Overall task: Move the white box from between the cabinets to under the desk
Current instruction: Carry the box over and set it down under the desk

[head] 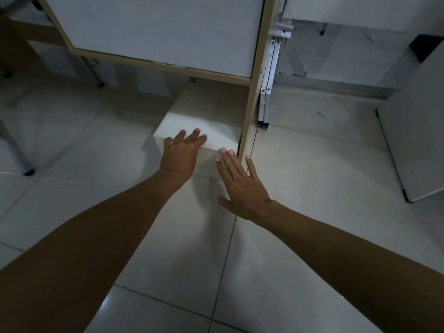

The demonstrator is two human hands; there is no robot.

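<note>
The fingers (197, 134) of the left hand (181, 156) lay spread and flat over the near top edge of the white box (204, 111), curled around nothing — a pushing or steadying touch, not a grasp. The right hand (242, 186) was open too, fingers splayed against the box's near face at its right corner, one finger out by the upright wooden side panel (253, 92).

The box sat on the tiled floor (300, 188), its far half already beneath the worktop (153, 30), its near end protruding toward the person. To my eye the move was nearly done: the box was tucked partway under, and only a final shove inward looked to be left.

Room was tight on the right, where the box ran just beside the side panel with a thin dark gap. On the left the floor lay open as far as a metal leg (95, 70) — plenty of slack there. Beyond the panel stood folded metal legs (269, 75) and a white cabinet (418, 126), well apart from the box.
</note>
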